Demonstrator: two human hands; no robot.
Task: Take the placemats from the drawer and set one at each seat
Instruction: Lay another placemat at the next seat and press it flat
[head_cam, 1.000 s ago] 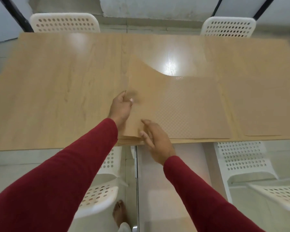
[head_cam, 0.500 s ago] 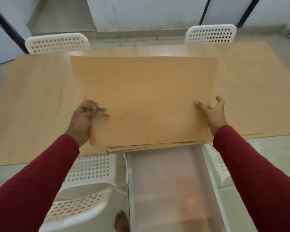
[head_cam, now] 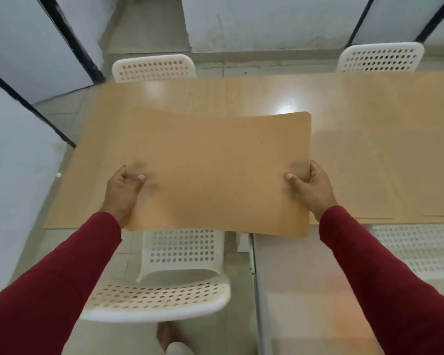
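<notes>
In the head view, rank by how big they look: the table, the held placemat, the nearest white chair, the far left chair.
1. table
2. held placemat, though nearness to the camera enlarges it
3. nearest white chair, also enlarged by nearness
4. far left chair; only its backrest shows

Tabletop [head_cam: 108,155] bare at left; near chair [head_cam: 164,290] (tucked under edge) blocks approach.

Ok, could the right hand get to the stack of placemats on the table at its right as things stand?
Probably not yet: the right hand grips one side edge of the lifted placemat, the left hand the other. The stack of placemats lies beside it with nothing between, so once it lets go, likely yes.
</notes>
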